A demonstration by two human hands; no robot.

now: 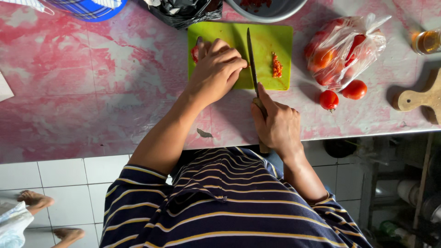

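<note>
My right hand (275, 126) grips the knife (251, 62), its blade running lengthwise away from me across the green cutting board (271, 41); my left hand (216, 69) curls over a red chilli (195, 53) there.

From my seat, my left hand (216, 69) covers nearly all of the red chilli (195, 53) at ten o'clock on the green cutting board (271, 41). My right hand (275, 124) hides the knife (251, 59) handle. At twelve o'clock the grey bowl (266, 11) and black bag (183, 11) are cut off. The chopped pile (276, 65) is too fine to read.
</note>
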